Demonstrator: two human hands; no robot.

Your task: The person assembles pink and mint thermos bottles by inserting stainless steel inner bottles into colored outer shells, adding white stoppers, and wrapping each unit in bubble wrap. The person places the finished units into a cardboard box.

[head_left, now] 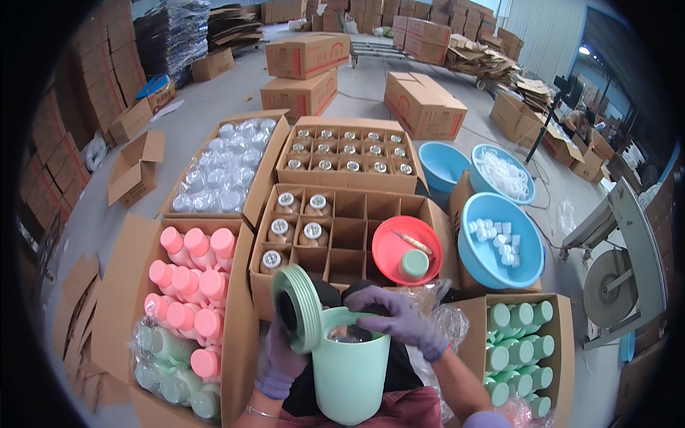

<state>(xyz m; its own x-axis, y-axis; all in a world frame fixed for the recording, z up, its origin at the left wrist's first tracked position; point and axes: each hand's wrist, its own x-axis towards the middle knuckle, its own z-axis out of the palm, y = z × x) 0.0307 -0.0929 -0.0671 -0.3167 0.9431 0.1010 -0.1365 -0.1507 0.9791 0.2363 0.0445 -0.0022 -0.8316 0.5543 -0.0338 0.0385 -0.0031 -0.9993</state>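
Observation:
Both my hands wear purple gloves. My left hand is closed round a ribbed light-green screw ring, tilted on its side against the left of a flask casing's mouth. The light-green flask casing stands upright between my legs, with a shiny silvery piece showing inside. Over the right of its rim is my right hand, fingers bent and apart, thumb reaching over the opening. I see nothing held between them; the fingertips are partly hidden.
Ahead, a divided carton holds several silver-topped flask liners and a red basin. Pink bottles fill a carton at left; green ones stand at right. Blue basins hold white caps and rings. A grey machine stands far right.

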